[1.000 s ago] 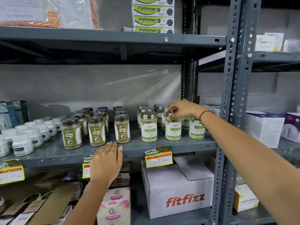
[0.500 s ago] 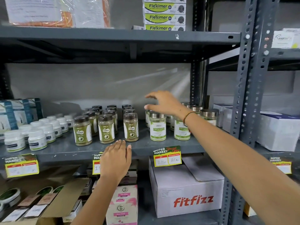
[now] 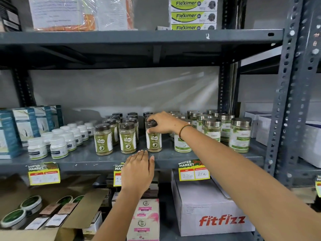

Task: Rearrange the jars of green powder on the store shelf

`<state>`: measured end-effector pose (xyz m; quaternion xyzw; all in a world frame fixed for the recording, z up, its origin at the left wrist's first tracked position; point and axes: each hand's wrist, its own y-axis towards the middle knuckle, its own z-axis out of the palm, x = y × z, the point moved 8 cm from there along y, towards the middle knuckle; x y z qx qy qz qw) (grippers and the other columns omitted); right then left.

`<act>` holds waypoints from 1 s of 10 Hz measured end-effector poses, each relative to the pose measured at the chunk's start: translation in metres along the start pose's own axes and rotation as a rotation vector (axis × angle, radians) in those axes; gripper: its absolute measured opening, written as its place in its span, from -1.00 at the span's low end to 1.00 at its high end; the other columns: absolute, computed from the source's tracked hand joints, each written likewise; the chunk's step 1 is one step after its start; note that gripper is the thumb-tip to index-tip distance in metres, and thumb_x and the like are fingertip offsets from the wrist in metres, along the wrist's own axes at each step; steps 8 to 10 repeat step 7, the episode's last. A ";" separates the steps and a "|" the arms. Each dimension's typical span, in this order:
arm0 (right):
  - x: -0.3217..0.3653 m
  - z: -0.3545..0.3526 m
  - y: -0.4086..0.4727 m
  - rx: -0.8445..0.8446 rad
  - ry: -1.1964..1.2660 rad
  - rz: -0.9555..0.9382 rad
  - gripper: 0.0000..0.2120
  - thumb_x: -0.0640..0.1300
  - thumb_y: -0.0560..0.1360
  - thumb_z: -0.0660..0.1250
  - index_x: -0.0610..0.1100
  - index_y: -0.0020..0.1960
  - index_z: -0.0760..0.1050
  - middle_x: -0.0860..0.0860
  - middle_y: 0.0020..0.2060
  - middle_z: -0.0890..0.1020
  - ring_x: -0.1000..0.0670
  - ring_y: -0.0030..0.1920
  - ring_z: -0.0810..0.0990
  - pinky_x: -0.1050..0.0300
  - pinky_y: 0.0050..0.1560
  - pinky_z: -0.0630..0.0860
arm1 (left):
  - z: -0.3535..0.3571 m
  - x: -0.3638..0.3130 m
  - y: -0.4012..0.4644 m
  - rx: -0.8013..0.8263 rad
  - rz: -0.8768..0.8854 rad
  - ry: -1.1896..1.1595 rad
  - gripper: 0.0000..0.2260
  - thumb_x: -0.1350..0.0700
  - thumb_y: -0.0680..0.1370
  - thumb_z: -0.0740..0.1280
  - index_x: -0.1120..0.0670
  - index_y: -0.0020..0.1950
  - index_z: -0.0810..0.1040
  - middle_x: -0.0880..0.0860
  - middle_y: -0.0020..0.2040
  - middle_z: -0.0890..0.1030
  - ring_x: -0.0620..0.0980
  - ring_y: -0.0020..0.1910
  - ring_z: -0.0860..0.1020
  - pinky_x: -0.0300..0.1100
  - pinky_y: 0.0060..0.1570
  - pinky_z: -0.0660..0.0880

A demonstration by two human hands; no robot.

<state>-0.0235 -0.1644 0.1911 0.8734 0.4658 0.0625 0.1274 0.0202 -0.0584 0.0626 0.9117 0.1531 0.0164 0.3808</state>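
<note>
Head view: our right hand (image 3: pixel 163 123) is gripping the dark lid of a green powder jar (image 3: pixel 153 141), which is standing upright at the shelf (image 3: pixel 86 158) front, rightmost of three. Our left hand (image 3: pixel 138 171) is lying flat, fingers together, on the shelf edge just below.

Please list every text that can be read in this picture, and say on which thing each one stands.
"Fleximer": green and white boxes, top shelf.
"CASKA": brown-lidded jars, also the one under the right hand.
"SUPER MARKET", "270", "85": price tag.
"fitfizz": white carton.
Silver-lidded jars, white bottles, other tags: too blurred.
</note>
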 end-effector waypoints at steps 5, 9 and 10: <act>0.000 -0.007 -0.013 -0.012 0.070 0.021 -0.36 0.18 0.50 0.34 -0.05 0.50 0.33 -0.06 0.45 0.43 -0.13 0.42 0.41 -0.09 0.38 0.39 | -0.003 -0.001 0.001 -0.027 0.004 -0.025 -0.54 -0.09 0.60 0.05 0.17 0.14 0.62 0.13 0.11 0.65 0.07 0.13 0.59 -0.03 0.15 0.47; -0.008 -0.015 -0.022 -0.154 0.123 0.026 -0.41 0.19 0.50 0.32 -0.05 0.45 0.40 -0.09 0.32 0.57 -0.16 0.29 0.54 -0.08 0.26 0.49 | 0.005 0.003 0.002 0.073 0.001 -0.020 -0.53 -0.11 0.59 0.03 0.14 0.15 0.62 0.10 0.12 0.65 0.06 0.11 0.60 -0.05 0.07 0.51; -0.008 -0.015 -0.022 -0.154 0.123 0.026 -0.41 0.19 0.50 0.32 -0.05 0.45 0.40 -0.09 0.32 0.57 -0.16 0.29 0.54 -0.08 0.26 0.49 | 0.005 0.003 0.002 0.073 0.001 -0.020 -0.53 -0.11 0.59 0.03 0.14 0.15 0.62 0.10 0.12 0.65 0.06 0.11 0.60 -0.05 0.07 0.51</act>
